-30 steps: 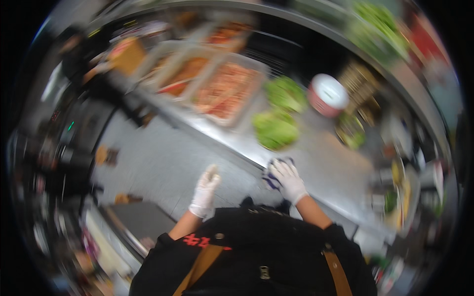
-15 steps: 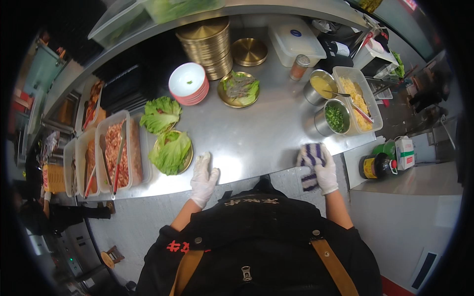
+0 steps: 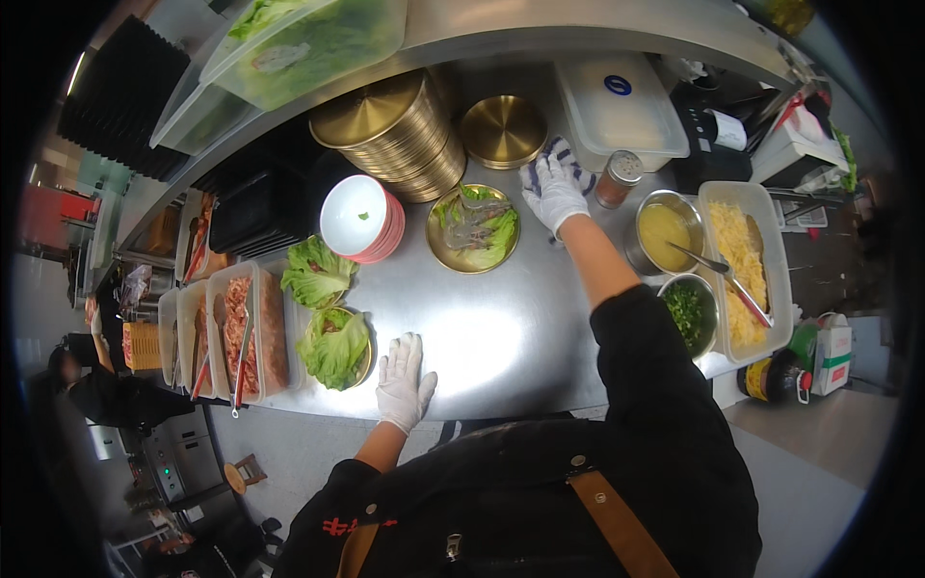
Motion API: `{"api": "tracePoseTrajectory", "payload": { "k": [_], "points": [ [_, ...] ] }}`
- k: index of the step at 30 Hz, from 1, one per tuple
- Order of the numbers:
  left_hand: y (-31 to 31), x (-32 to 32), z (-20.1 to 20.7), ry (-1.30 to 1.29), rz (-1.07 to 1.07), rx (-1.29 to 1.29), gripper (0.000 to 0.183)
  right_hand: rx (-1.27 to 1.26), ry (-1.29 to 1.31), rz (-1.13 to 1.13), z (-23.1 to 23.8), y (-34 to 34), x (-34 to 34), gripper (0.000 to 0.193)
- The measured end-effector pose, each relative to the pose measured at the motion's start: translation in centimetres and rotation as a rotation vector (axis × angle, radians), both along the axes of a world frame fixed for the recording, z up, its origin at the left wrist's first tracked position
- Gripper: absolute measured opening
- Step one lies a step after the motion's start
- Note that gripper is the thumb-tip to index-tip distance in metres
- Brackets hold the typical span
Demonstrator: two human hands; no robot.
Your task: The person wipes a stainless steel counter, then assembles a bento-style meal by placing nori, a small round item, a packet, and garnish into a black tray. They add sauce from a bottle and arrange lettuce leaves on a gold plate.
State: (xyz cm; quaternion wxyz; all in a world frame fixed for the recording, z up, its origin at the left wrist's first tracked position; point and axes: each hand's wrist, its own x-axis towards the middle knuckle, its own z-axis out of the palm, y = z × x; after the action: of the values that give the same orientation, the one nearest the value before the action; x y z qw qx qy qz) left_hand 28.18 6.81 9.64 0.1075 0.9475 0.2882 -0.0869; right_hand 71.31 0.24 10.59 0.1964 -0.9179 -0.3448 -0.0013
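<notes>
Both my hands wear thin white gloves. My right hand [image 3: 557,196] reaches to the back of the steel counter [image 3: 472,328] and presses a striped purple-and-white cloth [image 3: 574,166] onto it, between a gold plate [image 3: 504,131] and a red-brown shaker [image 3: 619,179]. Near the front edge my left hand [image 3: 404,383] lies flat on the counter, fingers stretched out, holding nothing. Beside it is a gold plate of lettuce [image 3: 333,349]. Another gold plate [image 3: 444,252], bearing lettuce and greyish shrimp-like pieces [image 3: 475,223], sits left of my right hand.
On the left stand tubs of raw meat [image 3: 237,332], with pink bowls [image 3: 362,220] and stacked gold plates [image 3: 390,135] behind. At right are a pot of yellow liquid [image 3: 665,234], chopped greens [image 3: 686,313] and a tub of yellow shreds [image 3: 736,279]. A shelf [image 3: 462,39] overhangs the back.
My right hand has moved with the cloth from the front right edge to the far middle of the counter. My left hand stays near the front edge, and the view has shifted.
</notes>
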Motion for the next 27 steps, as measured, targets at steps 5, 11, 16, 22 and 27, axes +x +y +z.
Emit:
{"api": "tracePoseTrajectory", "payload": {
  "k": [5,11,16,22,27],
  "points": [
    [0.0,0.0,-0.3,-0.043,-0.010,0.029,0.078,0.007,-0.095,-0.048,-3.0,1.5,0.5,0.061],
    [0.0,-0.2,-0.8,-0.071,-0.033,0.057,0.077,0.059,0.023,0.175,-2.1,-11.0,-12.6,0.057],
    [-0.1,-0.3,-0.7,-0.082,-0.042,0.053,0.078,0.439,0.227,0.042,0.1,-18.3,-17.2,0.043],
    [-0.2,-0.3,-0.7,-0.111,-0.057,0.068,0.076,-0.029,0.003,-0.348,0.6,-15.6,-12.4,0.060],
    [0.1,-0.8,-1.1,-0.142,-0.093,0.093,0.073,-0.181,0.044,-0.310,-1.2,-14.5,-16.8,0.064]
  ]
}}
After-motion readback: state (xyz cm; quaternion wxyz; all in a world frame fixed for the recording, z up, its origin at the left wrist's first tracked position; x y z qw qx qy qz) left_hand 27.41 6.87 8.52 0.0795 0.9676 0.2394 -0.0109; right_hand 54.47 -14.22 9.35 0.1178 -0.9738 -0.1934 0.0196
